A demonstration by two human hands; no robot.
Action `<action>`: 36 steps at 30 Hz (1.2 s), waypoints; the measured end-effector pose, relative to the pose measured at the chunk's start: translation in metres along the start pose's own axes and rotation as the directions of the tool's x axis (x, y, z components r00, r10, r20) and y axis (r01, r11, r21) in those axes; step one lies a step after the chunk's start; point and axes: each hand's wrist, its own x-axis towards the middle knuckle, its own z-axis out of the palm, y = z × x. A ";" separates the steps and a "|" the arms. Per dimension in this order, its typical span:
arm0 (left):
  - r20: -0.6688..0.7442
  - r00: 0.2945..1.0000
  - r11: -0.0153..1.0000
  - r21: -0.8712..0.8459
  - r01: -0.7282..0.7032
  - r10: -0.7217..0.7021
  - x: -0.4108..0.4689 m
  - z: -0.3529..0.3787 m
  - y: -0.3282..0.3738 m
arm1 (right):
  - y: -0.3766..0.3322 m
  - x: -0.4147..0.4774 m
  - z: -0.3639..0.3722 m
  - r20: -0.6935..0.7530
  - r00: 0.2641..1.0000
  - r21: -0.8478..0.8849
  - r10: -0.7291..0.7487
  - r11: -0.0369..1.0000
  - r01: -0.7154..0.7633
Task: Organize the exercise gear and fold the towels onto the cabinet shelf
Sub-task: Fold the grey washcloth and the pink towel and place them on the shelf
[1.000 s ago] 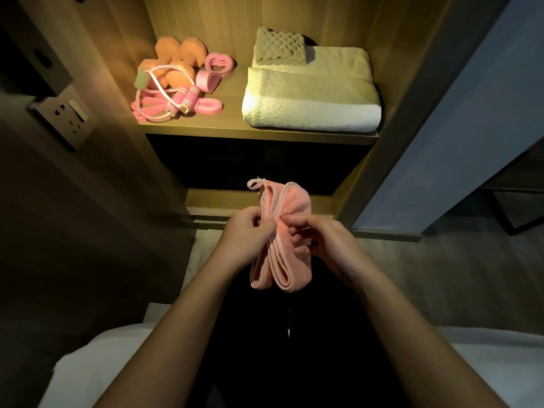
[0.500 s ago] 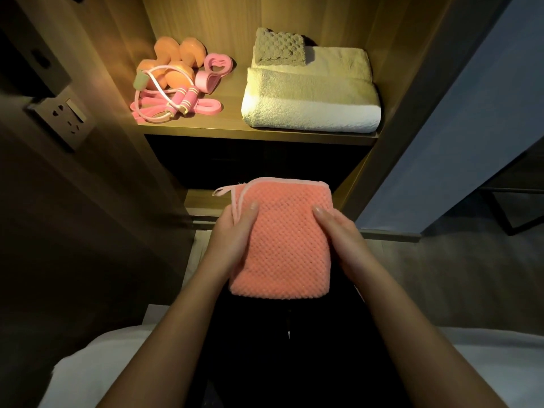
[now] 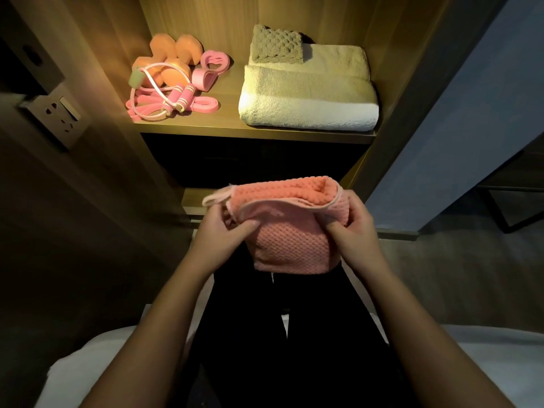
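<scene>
A small pink waffle towel (image 3: 291,240) hangs folded in front of me, below the shelf. My left hand (image 3: 220,234) pinches its left edge near the hanging loop. My right hand (image 3: 353,228) grips its right edge, and the top flap is doubled over. On the lit cabinet shelf (image 3: 229,129) lie a folded cream towel (image 3: 306,98) with a small beige towel (image 3: 276,44) on top. Left of them sit orange dumbbells (image 3: 173,58), a pink grip ring (image 3: 210,69), a pink jump rope (image 3: 164,98) and a pink band (image 3: 206,105).
A dark compartment (image 3: 250,160) opens under the shelf. The cabinet's wooden side walls (image 3: 412,83) frame it. A wall socket (image 3: 57,114) is at the left. A white bed edge (image 3: 88,366) lies under my arms. Grey floor (image 3: 456,275) spreads to the right.
The pink towel went from a narrow bunched strip to a flat square held by both sides. Now its top half is folded down toward me, making it shorter.
</scene>
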 end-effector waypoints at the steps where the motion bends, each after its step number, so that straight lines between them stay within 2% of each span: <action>1: -0.005 0.999 0.999 0.021 -0.033 0.033 0.000 -0.005 0.002 | -0.001 0.001 -0.001 0.024 0.999 0.001 -0.031 1.000 0.031; 4: -0.020 0.988 0.965 0.216 -0.145 0.153 -0.003 -0.017 0.017 | -0.006 0.005 -0.002 0.086 0.991 -0.034 -0.098 0.994 0.101; 6: 0.085 0.967 0.894 0.369 -0.254 0.240 -0.005 -0.016 0.030 | -0.009 0.006 0.000 0.132 0.983 -0.048 -0.129 0.990 0.136; 8: 0.242 0.925 0.773 0.509 -0.378 0.293 -0.006 -0.007 0.042 | -0.012 0.008 0.004 0.184 0.971 -0.054 -0.150 0.985 0.163; 10: 0.310 0.918 0.699 0.599 -0.392 0.248 -0.004 0.004 0.049 | -0.014 0.008 0.007 0.217 0.966 -0.068 -0.143 0.985 0.161; 14: 0.329 0.931 0.693 0.635 -0.343 0.159 0.006 0.008 0.050 | -0.017 0.008 0.000 0.291 0.948 -0.154 -0.132 0.971 0.182; 16: 0.383 0.916 0.676 0.644 -0.359 0.121 0.010 0.006 0.053 | -0.025 0.009 -0.009 0.385 0.911 -0.241 -0.151 0.936 0.257; 21: 0.480 0.872 0.513 0.726 -0.458 0.101 0.021 0.002 0.071 | -0.049 0.027 -0.023 0.628 0.764 -0.493 -0.149 0.683 0.539; 26: 0.568 0.807 0.302 0.750 -0.588 0.160 0.026 0.004 0.082 | -0.067 0.040 -0.021 0.766 0.636 -0.565 -0.093 0.373 0.736; 29: 0.603 0.777 0.187 0.755 -0.629 0.180 0.028 0.002 0.086 | -0.072 0.046 -0.020 0.788 0.613 -0.582 -0.062 0.254 0.773; 32: 0.599 0.789 0.139 0.777 -0.614 0.136 0.032 -0.004 0.088 | -0.076 0.049 -0.030 0.777 0.625 -0.584 -0.079 0.280 0.762; 36: 0.612 0.779 0.184 0.757 -0.627 0.135 0.031 0.000 0.087 | -0.072 0.047 -0.031 0.764 0.643 -0.566 -0.055 0.422 0.708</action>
